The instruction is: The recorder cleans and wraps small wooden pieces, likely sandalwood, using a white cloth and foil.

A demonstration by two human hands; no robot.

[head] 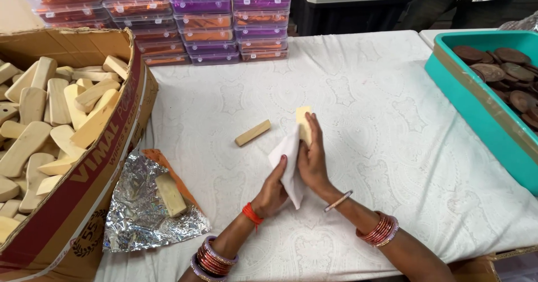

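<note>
Right hand point(312, 161) closed around pale rectangular wooden block point(303, 120) | left hand point(273, 189) pinched on white cloth point(289, 167), pressed against block

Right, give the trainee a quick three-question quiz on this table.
1. True or false: the right hand holds a pale wooden block.
2. What lies on the foil sheet? A) a brown disc B) a wooden block C) a plastic box
3. Fill in: the left hand presses a white ___ against the block.

Key: 1 true; 2 B; 3 cloth.
</note>
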